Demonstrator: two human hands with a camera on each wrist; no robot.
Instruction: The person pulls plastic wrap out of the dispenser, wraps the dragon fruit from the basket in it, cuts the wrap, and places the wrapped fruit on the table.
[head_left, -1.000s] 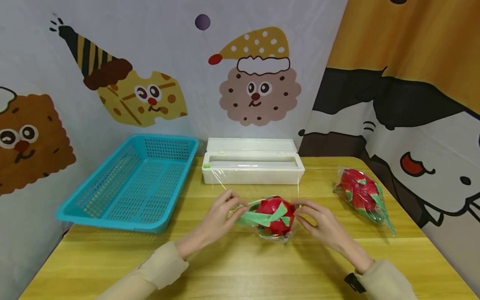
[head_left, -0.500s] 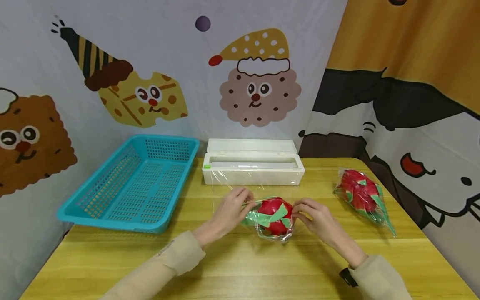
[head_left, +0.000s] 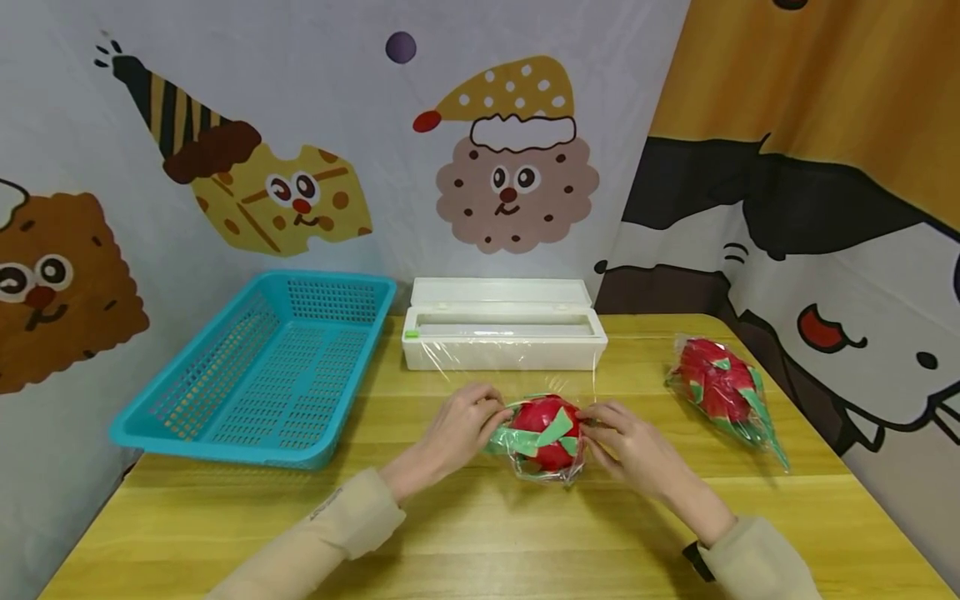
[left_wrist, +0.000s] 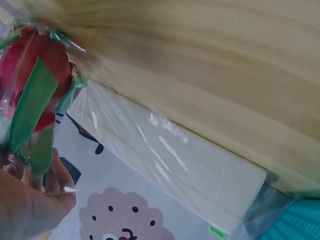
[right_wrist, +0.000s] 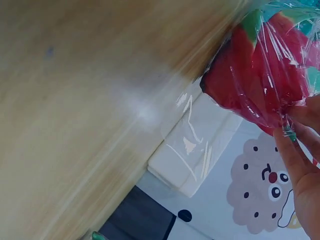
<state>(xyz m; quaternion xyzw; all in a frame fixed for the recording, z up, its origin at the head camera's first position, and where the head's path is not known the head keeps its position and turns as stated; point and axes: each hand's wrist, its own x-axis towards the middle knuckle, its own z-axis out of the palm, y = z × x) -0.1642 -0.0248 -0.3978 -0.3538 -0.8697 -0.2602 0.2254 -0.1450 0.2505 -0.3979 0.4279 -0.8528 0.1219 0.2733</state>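
A red dragon fruit (head_left: 546,421) with green leaf tips lies on the table, wrapped in clear plastic wrap (head_left: 551,477). From its left side, my left hand (head_left: 459,427) pinches the wrap at the green stem end; the left wrist view has fingertips bent against the leaves there. On the opposite side my right hand (head_left: 633,446) holds a gathered bit of wrap between thumb and fingers, close against the red skin. Film still stretches from the fruit back to the white wrap dispenser (head_left: 504,353), whose lid stands up.
A second wrapped dragon fruit (head_left: 723,383) lies at the right of the wooden table (head_left: 480,542). To the left stands a blue perforated basket (head_left: 322,454). Behind everything hangs a cartoon-printed curtain (head_left: 405,125).
My left hand has moved right and closer to the fruit, pressing the wrap in at the stem end. The right hand has shifted slightly along the fruit's right side.
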